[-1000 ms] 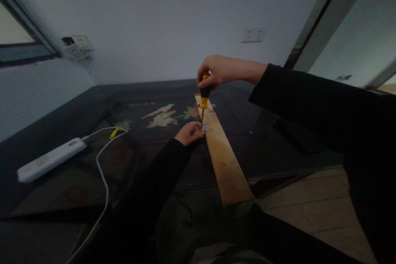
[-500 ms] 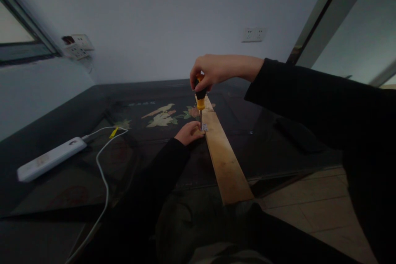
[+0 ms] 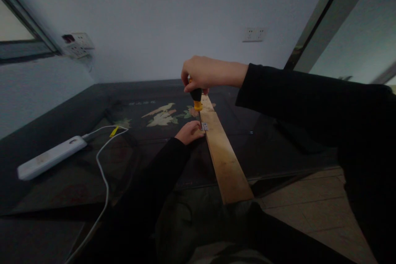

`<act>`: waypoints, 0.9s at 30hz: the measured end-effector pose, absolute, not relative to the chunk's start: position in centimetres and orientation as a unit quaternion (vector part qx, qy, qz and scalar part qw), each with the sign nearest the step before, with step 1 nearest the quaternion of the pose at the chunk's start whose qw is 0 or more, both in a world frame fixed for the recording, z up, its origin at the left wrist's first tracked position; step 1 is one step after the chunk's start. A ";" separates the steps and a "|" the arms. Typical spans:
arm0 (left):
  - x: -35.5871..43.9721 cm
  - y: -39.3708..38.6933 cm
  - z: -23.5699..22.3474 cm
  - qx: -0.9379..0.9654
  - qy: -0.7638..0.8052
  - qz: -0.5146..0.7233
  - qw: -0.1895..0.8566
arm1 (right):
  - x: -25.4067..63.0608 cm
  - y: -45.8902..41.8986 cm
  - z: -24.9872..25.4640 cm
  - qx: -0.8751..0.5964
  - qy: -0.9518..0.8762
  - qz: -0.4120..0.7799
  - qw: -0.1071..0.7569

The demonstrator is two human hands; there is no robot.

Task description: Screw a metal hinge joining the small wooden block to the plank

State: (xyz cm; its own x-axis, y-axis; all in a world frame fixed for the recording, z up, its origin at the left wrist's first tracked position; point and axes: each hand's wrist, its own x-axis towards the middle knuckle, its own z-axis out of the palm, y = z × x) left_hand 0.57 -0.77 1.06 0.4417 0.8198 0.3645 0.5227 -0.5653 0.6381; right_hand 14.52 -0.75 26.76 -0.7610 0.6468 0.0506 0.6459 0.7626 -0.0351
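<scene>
A long wooden board (image 3: 230, 165) lies lengthwise on a dark painted table top. On its left edge sits a small silver metal hinge (image 3: 205, 126). My left hand (image 3: 189, 133) is closed at the hinge's left side, thumb and fingers pinching there; the exact grip is partly hidden. My right hand (image 3: 198, 73) is wrapped round the black and yellow handle of a screwdriver (image 3: 198, 105). The screwdriver leans slightly, handle to the left, and its shaft points down to the hinge beside my left fingertips.
On the left of the table (image 3: 173, 165) lies a white power strip (image 3: 52, 157), its white cable (image 3: 103, 173) with a yellow tag running toward me. A dark flat object (image 3: 297, 138) lies at the right. Behind stands a wall with sockets (image 3: 254, 34).
My right hand has moved a little left, tilting the screwdriver's handle left while its tip stays at the hinge. My left hand and the board have hardly moved.
</scene>
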 end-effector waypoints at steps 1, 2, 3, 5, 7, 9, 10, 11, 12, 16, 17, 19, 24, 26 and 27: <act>0.6 -0.8 1.1 0.819 0.411 0.332 0.223 | 14.5 -0.8 26.8 -0.349 -0.937 0.009 0.030; 0.6 -0.8 1.1 0.819 0.412 0.330 0.222 | 14.6 -0.8 26.9 -0.354 -0.935 0.015 0.025; 0.5 -0.9 1.1 0.820 0.413 0.328 0.220 | 14.6 -0.8 27.0 -0.358 -0.933 0.028 0.015; 0.4 -0.9 1.0 0.823 0.411 0.327 0.216 | 14.5 -0.7 27.4 -0.365 -0.929 0.065 -0.021; 0.3 -0.9 0.9 0.825 0.405 0.330 0.215 | 14.5 -0.7 27.8 -0.362 -0.927 0.089 -0.052; 0.2 -0.9 0.7 0.825 0.403 0.330 0.219 | 14.3 -0.7 28.1 -0.353 -0.928 0.096 -0.066; 0.2 -0.8 0.7 0.825 0.403 0.329 0.221 | 14.2 -0.8 28.1 -0.348 -0.930 0.092 -0.068; 0.3 -0.8 0.6 0.824 0.404 0.329 0.222 | 14.0 -0.8 28.0 -0.344 -0.933 0.083 -0.069; 0.3 -0.8 0.6 0.823 0.406 0.329 0.222 | 13.9 -0.8 27.9 -0.340 -0.935 0.071 -0.071; 0.6 -0.7 0.8 0.822 0.411 0.329 0.217 | 13.4 -0.9 26.8 -0.331 -0.943 -0.040 -0.011; 0.6 -0.7 0.9 0.822 0.411 0.329 0.215 | 13.4 -1.0 26.5 -0.330 -0.941 -0.072 0.019; 0.7 -0.7 1.1 0.823 0.412 0.329 0.212 | 13.4 -1.0 26.0 -0.325 -0.936 -0.121 0.069; 0.8 -0.7 1.0 0.826 0.406 0.331 0.209 | 13.3 -0.7 25.9 -0.290 -0.942 -0.156 0.073; 0.8 -0.7 0.9 0.827 0.401 0.335 0.209 | 13.0 -0.6 26.2 -0.301 -0.945 -0.114 0.060; 0.8 -0.7 0.8 0.826 0.399 0.337 0.210 | 12.8 -0.7 26.4 -0.310 -0.946 -0.083 0.051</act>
State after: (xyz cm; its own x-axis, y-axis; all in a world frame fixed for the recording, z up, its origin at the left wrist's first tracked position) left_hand 0.77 -0.66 0.81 0.4542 0.8011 0.3898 0.5177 -0.5934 0.6164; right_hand 12.83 -0.66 26.37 -0.8022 0.5786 0.1473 0.5954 0.7936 0.1257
